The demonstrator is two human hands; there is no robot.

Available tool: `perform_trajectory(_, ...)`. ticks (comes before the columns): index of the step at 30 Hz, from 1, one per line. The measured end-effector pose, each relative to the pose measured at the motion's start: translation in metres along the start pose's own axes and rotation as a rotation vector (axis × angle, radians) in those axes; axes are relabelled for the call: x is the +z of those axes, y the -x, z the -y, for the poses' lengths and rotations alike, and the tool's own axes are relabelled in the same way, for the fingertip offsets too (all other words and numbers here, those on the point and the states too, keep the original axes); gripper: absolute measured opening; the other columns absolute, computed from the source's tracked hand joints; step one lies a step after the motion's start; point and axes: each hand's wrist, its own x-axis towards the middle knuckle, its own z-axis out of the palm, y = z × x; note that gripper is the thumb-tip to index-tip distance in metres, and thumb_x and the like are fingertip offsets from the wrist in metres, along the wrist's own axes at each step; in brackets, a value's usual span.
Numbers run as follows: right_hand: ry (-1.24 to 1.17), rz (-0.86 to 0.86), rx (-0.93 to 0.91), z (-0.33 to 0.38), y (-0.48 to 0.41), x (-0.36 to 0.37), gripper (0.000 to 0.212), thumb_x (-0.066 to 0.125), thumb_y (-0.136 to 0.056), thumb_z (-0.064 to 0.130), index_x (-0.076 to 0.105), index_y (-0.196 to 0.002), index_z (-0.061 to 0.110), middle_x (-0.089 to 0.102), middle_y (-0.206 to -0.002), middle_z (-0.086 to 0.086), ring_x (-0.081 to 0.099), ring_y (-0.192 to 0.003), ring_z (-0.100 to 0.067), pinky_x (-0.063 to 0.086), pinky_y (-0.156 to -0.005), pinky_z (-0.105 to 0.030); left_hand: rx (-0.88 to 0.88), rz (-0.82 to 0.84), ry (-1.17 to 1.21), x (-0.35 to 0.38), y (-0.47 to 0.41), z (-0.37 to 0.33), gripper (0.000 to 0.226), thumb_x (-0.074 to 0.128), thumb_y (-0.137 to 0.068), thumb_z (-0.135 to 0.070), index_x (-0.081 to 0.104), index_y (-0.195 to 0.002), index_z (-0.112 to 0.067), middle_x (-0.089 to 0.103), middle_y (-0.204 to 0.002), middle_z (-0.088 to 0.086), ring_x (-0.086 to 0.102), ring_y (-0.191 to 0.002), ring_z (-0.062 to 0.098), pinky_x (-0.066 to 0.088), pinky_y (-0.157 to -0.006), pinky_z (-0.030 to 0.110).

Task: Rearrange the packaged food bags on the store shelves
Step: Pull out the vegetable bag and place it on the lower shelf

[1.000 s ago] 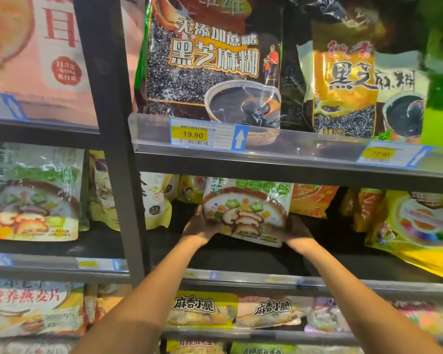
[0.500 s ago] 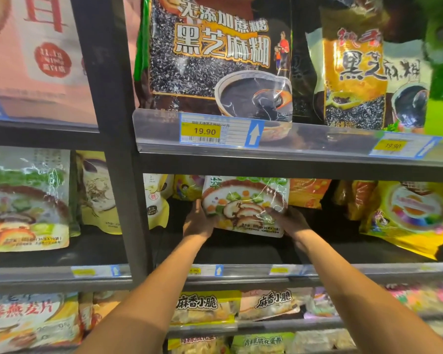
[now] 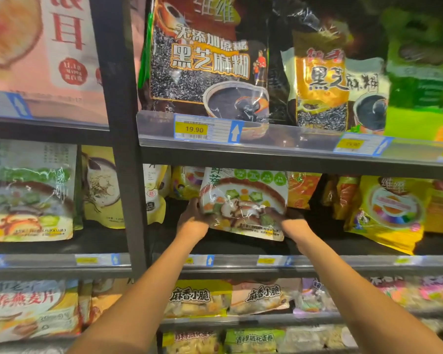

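Forward, arms outstretched, left hand (image 3: pixel 192 223) and right hand (image 3: pixel 295 226) tight around the soup bag (image 3: pixel 243 198).

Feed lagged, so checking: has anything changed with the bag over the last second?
Nothing clearly moved. The left hand and right hand still hold the vegetable bag by its lower corners at the middle shelf, tilted as before. The yellow bag on the right stayed put; only the camera view shifted.
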Motion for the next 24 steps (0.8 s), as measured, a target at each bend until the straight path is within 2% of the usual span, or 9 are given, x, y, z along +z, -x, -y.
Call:
perform_trajectory(2, 0.025, -0.024, 0.016, 0.0, 0.013, -0.012, 0.043, 0.075, -0.09, 0.033, 0.063, -0.119, 0.004, 0.07, -0.112, -0.011, 0.065, -0.096, -0.023, 0.058, -0.088, -0.043, 0.01, -0.002, 0.061, -0.003, 0.014, -0.002, 0.055, 0.071, -0.092, -0.03, 0.048, -0.141, -0.016, 0.062, -0.136, 0.009, 0.059, -0.124, 0.035, 0.049, -0.094, 0.037)
perform_trajectory(5, 0.057, -0.027, -0.064, -0.009, 0.028, -0.029, 0.083, 0.08, -0.066, 0.067, 0.066, -0.122, 0.008, 0.071, -0.114, -0.008, 0.069, -0.102, -0.025, 0.058, -0.09, -0.048, 0.0, 0.005, 0.165, -0.008, 0.039, -0.003, 0.058, 0.077, -0.088, -0.029, 0.05, -0.139, -0.019, 0.062, -0.118, -0.001, 0.062, -0.117, 0.031, 0.05, -0.089, 0.035)
perform_trajectory(8, 0.01, 0.02, -0.138, -0.014, 0.059, -0.04, 0.06, 0.076, -0.079, 0.066, 0.065, -0.111, 0.016, 0.069, -0.109, -0.002, 0.066, -0.098, -0.019, 0.051, -0.082, -0.039, 0.03, 0.037, 0.214, -0.011, 0.067, -0.005, 0.058, 0.078, -0.089, -0.035, 0.05, -0.138, -0.02, 0.065, -0.108, -0.005, 0.065, -0.105, 0.023, 0.054, -0.091, 0.04)
perform_trajectory(11, -0.079, 0.026, -0.115, -0.029, 0.084, -0.05, 0.058, 0.077, -0.08, 0.062, 0.061, -0.111, 0.016, 0.068, -0.111, -0.005, 0.068, -0.097, -0.022, 0.055, -0.082, -0.043, 0.062, 0.073, 0.232, -0.01, 0.101, -0.004, 0.038, 0.075, -0.092, -0.035, 0.052, -0.121, -0.029, 0.068, -0.095, -0.005, 0.07, -0.096, 0.025, 0.056, -0.089, 0.049)
perform_trajectory(13, -0.177, 0.051, -0.099, -0.042, 0.103, -0.056, 0.065, 0.083, -0.072, 0.064, 0.06, -0.111, 0.018, 0.071, -0.114, -0.008, 0.072, -0.1, -0.027, 0.058, -0.091, -0.055, 0.086, 0.077, 0.24, -0.009, 0.125, -0.001, 0.033, 0.075, -0.092, -0.034, 0.051, -0.116, -0.033, 0.07, -0.096, 0.0, 0.071, -0.091, 0.026, 0.056, -0.085, 0.051)
perform_trajectory(15, -0.252, 0.078, -0.07, -0.058, 0.12, -0.057, 0.081, 0.084, -0.064, 0.072, 0.058, -0.117, 0.017, 0.069, -0.122, -0.007, 0.069, -0.109, -0.028, 0.055, -0.098, -0.057, 0.096, 0.081, 0.268, -0.008, 0.148, 0.004, 0.037, 0.075, -0.092, -0.031, 0.051, -0.12, -0.031, 0.07, -0.098, 0.001, 0.071, -0.087, 0.02, 0.058, -0.081, 0.05)
perform_trajectory(19, -0.367, 0.04, -0.077, -0.085, 0.166, -0.055, 0.073, 0.077, -0.081, 0.061, 0.048, -0.136, 0.023, 0.053, -0.138, 0.004, 0.054, -0.117, -0.018, 0.043, -0.097, -0.042, 0.072, 0.105, 0.392, -0.003, 0.197, 0.024, 0.04, 0.079, -0.089, -0.03, 0.054, -0.121, -0.028, 0.073, -0.108, 0.006, 0.074, -0.091, 0.018, 0.062, -0.079, 0.046)
perform_trajectory(22, -0.362, 0.013, -0.095, -0.113, 0.198, -0.052, 0.08, 0.076, -0.082, 0.059, 0.05, -0.145, 0.017, 0.06, -0.137, 0.0, 0.059, -0.118, -0.022, 0.045, -0.095, -0.039, -0.006, 0.108, 0.524, -0.003, 0.238, 0.043, 0.039, 0.08, -0.088, -0.033, 0.056, -0.118, -0.027, 0.066, -0.118, 0.004, 0.071, -0.098, 0.019, 0.064, -0.074, 0.037)
perform_trajectory(24, -0.39, 0.045, -0.095, -0.128, 0.221, -0.046, 0.079, 0.077, -0.08, 0.059, 0.053, -0.144, 0.019, 0.064, -0.135, -0.002, 0.062, -0.116, -0.021, 0.048, -0.093, -0.038, -0.091, 0.149, 0.604, -0.005, 0.261, 0.062, 0.056, 0.088, -0.076, -0.046, 0.058, -0.121, -0.029, 0.065, -0.126, 0.002, 0.072, -0.106, 0.021, 0.063, -0.086, 0.042)
